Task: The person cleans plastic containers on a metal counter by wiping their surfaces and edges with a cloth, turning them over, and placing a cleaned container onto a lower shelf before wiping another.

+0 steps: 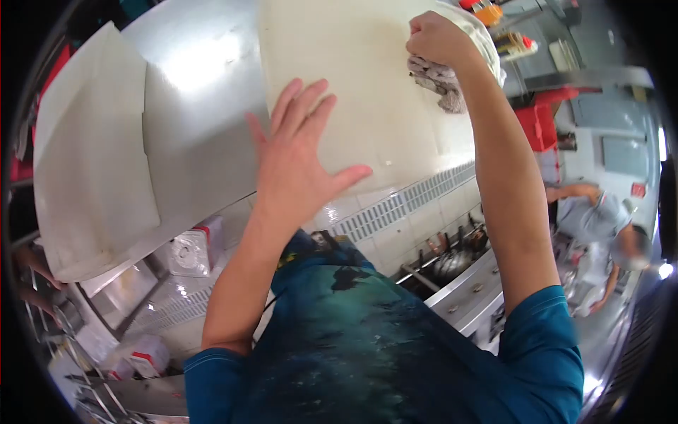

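Note:
My left hand (293, 152) is over the near edge of a cream-coloured board (360, 78), its fingers spread and nothing in it. At the board's right side my right hand (439, 39) is closed on a crumpled grey-brown cloth (441, 81), which hangs out below the fist onto the board. A pale white cloth (487, 35) lies just behind and to the right of that hand. The board rests on a shiny metal table (191, 106).
A second pale board (95, 162) lies at the table's left end. To the right are a red container (537, 127), bottles (515, 46) and a person in grey (593, 219). Below are a floor drain grate (385, 215), a pan (452, 265) and white tubs (191, 253).

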`<move>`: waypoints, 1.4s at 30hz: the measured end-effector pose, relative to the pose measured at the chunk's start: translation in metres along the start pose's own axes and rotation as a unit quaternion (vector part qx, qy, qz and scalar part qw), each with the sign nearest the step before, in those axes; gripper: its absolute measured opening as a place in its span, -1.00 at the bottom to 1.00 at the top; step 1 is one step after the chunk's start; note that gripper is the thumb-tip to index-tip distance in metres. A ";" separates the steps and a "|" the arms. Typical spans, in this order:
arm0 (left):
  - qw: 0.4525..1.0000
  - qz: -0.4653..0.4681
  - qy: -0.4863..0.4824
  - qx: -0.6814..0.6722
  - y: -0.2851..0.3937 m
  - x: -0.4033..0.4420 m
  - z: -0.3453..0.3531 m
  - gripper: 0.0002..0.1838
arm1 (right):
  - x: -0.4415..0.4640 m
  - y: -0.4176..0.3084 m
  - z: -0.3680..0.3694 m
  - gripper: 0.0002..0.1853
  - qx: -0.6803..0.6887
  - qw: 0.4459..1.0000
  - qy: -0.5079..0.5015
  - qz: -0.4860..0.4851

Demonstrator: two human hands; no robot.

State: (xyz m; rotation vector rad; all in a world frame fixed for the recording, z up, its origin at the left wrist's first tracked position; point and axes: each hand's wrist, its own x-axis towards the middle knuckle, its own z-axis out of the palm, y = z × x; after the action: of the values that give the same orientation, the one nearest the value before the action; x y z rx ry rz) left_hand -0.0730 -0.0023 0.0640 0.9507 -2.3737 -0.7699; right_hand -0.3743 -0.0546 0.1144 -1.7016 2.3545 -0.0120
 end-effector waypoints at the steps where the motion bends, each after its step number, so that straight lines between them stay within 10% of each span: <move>1: 1.000 -0.001 0.008 0.017 -0.001 0.000 0.001 -0.08 | -0.017 -0.004 0.006 -0.84 -0.010 1.000 0.030 -0.001; 14: 0.998 -0.009 0.019 0.060 0.009 0.002 0.018 0.00 | -0.218 0.008 0.049 -0.88 0.004 0.990 0.127 0.062; 27: 0.998 -0.018 0.007 0.065 0.009 -0.005 0.007 -0.03 | -0.193 0.038 -0.089 -0.72 0.505 0.816 0.278 -0.044; 33: 0.999 -0.016 -0.002 0.051 0.011 -0.003 0.000 -0.02 | -0.034 0.029 -0.076 -0.57 0.417 0.817 0.398 -0.027; 37: 0.999 0.001 -0.008 0.031 0.009 0.001 -0.002 -0.04 | 0.051 0.020 -0.036 -0.45 0.191 0.952 0.221 -0.098; 42: 0.999 -0.007 -0.031 0.026 0.007 0.000 0.000 -0.06 | 0.071 0.012 0.032 -0.44 0.084 0.979 0.141 -0.120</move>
State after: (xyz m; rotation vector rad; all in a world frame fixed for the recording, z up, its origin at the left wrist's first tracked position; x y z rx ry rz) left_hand -0.0765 0.0018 0.0692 0.9789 -2.4540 -0.7562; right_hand -0.4007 -0.1132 0.0688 -1.9958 2.2373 -0.5104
